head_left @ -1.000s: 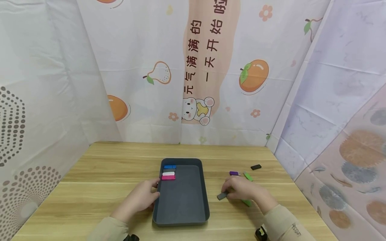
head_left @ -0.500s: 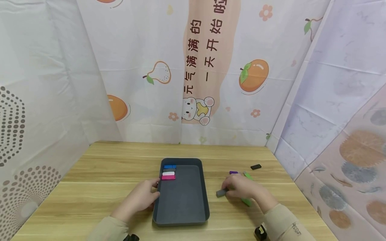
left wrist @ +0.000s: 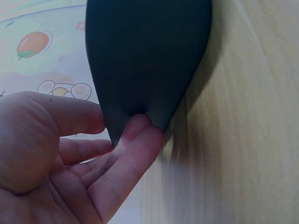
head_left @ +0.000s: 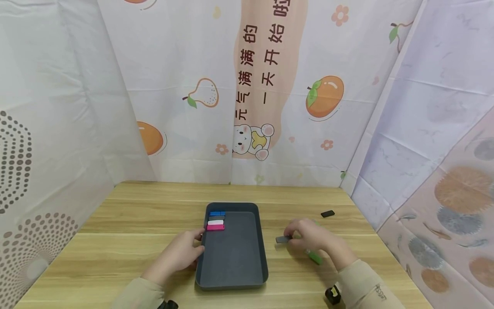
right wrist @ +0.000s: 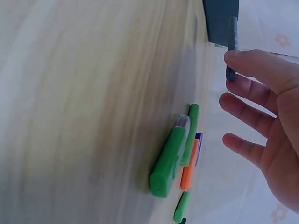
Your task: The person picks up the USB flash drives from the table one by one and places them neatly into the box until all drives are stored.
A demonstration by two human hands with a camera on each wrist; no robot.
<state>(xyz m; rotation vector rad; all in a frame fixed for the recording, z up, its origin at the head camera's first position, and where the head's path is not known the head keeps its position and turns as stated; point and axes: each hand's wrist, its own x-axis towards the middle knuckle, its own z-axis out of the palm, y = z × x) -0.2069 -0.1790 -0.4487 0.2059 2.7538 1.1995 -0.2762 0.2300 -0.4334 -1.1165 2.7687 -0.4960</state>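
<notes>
My right hand [head_left: 308, 236] pinches a grey USB flash drive [head_left: 282, 239] between thumb and forefinger, its far end sticking out toward the tray. In the right wrist view the drive [right wrist: 232, 35] stands clear of the tabletop, and the other fingers are spread loosely. My left hand [head_left: 184, 251] rests against the left side of a dark grey tray [head_left: 235, 257]; thumb and fingertips touch its rim and outer wall in the left wrist view. Along the tray's far left corner lie a blue drive [head_left: 217, 213], a dark grey, a white [head_left: 215, 222] and a pink drive [head_left: 215, 227].
Near the right hand lie a green drive with a clear cap [right wrist: 167, 163], further green drives [right wrist: 190, 135], an orange drive [right wrist: 188, 165] and a purple one [right wrist: 199, 140]. A black drive [head_left: 327, 213] lies farther back on the wooden table [head_left: 162, 206]. Printed curtains surround the table.
My right hand has lifted the grey drive and shifted it slightly away from me, turning it more level. It now covers the purple drive in the head view. The left hand and tray stay put.
</notes>
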